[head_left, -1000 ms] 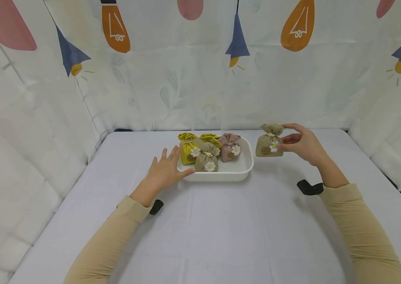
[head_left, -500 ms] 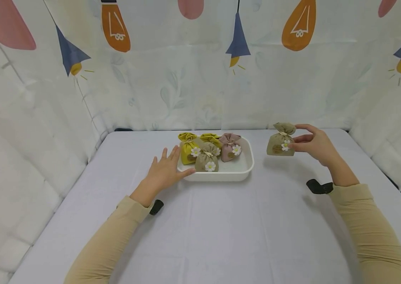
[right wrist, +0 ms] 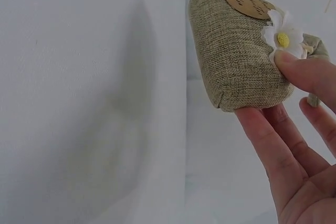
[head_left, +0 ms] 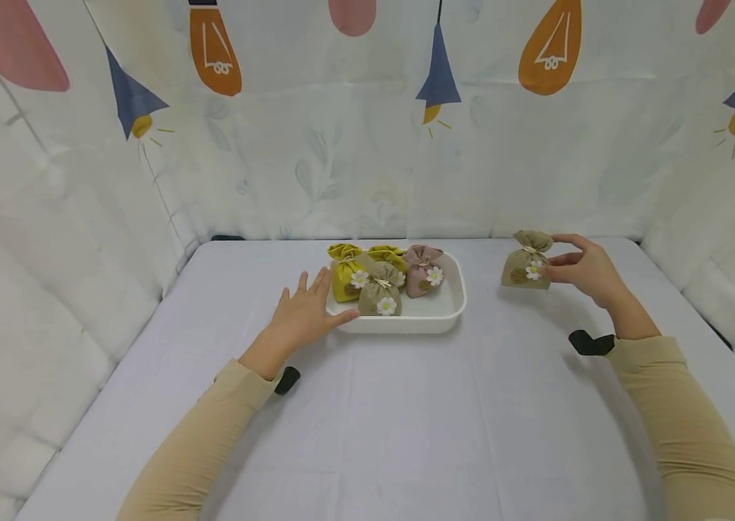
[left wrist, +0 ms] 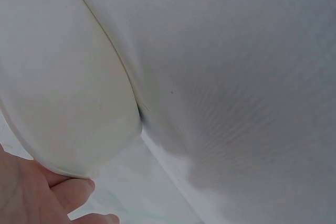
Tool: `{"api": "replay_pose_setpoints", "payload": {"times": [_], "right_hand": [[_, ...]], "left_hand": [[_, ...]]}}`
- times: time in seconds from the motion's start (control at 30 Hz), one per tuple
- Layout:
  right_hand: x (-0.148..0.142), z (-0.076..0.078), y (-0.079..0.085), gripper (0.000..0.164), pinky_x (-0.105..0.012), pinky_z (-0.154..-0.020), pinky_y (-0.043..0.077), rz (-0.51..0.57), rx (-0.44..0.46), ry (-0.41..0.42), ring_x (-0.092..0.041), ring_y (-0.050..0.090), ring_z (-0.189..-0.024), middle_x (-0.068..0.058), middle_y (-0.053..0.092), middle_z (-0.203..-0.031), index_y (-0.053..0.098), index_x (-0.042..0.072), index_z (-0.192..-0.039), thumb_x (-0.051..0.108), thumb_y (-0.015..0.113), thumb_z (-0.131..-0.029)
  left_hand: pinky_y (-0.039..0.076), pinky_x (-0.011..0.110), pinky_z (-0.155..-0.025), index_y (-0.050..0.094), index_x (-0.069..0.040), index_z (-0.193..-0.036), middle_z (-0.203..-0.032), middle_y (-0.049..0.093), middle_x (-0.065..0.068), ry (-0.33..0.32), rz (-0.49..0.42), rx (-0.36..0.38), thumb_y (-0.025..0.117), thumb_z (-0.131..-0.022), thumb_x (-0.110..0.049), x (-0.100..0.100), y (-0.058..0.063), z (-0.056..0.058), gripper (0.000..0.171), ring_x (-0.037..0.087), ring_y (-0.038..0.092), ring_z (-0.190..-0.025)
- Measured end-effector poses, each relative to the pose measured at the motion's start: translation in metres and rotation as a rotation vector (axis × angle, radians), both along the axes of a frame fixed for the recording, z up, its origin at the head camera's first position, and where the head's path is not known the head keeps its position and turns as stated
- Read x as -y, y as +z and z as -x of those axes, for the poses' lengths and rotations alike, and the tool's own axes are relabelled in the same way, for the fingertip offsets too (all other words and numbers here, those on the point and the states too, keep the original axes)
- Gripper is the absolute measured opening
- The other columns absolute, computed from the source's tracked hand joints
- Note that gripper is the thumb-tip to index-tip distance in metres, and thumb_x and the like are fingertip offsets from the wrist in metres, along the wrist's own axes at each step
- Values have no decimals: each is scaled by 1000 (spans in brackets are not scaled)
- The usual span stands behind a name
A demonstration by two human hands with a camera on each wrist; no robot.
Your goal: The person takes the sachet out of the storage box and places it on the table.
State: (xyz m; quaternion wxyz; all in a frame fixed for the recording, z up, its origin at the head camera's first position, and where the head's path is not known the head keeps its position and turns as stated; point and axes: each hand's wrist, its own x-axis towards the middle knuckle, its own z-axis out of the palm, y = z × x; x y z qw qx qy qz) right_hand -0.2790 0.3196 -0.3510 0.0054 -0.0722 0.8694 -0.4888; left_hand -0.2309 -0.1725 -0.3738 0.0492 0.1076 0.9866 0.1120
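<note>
In the head view my right hand (head_left: 589,273) pinches a grey-green drawstring sachet (head_left: 519,263) with a white daisy, above the table right of the tray. The right wrist view shows my thumb by the daisy of the sachet (right wrist: 226,56) and fingers at its side; a round brown label is on its front. My left hand (head_left: 294,316) lies with spread fingers against the left end of the white tray (head_left: 400,325). In the tray stand a yellow sachet (head_left: 341,278), another yellow sachet (head_left: 385,253) partly hidden behind, a grey-green sachet (head_left: 377,291) and a pinkish sachet (head_left: 417,278).
A white cloth (head_left: 406,420) covers the table. Behind it hangs a pale curtain (head_left: 354,166) printed with lamps and bulbs, with fabric walls on both sides. Dark wrist camera mounts (head_left: 592,344) stick out at both sleeves.
My right hand has carried the grey-green sachet to the right, away from the tray, and lately lowered it slightly towards the table. My left hand and the tray have stayed in place.
</note>
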Motion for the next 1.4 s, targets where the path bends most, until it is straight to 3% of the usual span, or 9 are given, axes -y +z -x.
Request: {"api": "replay_pose_setpoints", "payload": {"times": [0.47, 1.1, 1.4], "right_hand": [[-15, 10, -11, 82, -14, -70, 53, 19, 22, -73, 5, 67, -77, 27, 65, -84, 30, -2, -158, 15, 78, -94], [-27, 17, -22, 82, -13, -68, 53, 36, 11, -131, 4, 68, -72, 27, 64, -84, 31, -3, -158, 18, 78, -93], [-33, 22, -27, 83, -15, -71, 55, 94, 35, -129, 5, 67, -74, 26, 64, -85, 27, -6, -158, 13, 76, -95]], "left_hand": [[10, 71, -117, -2, -13, -166, -171, 9, 12, -9, 7, -5, 49, -94, -77, -1, 3, 0, 109, 44, 3, -154], [10, 70, -117, -4, -14, -166, -171, 7, 11, 3, 18, 11, 49, -94, -77, 1, 0, 2, 109, 43, 1, -155], [9, 72, -116, -4, -13, -166, -171, 7, 12, 1, 15, 17, 51, -94, -74, 0, 0, 1, 109, 44, 2, -154]]}}
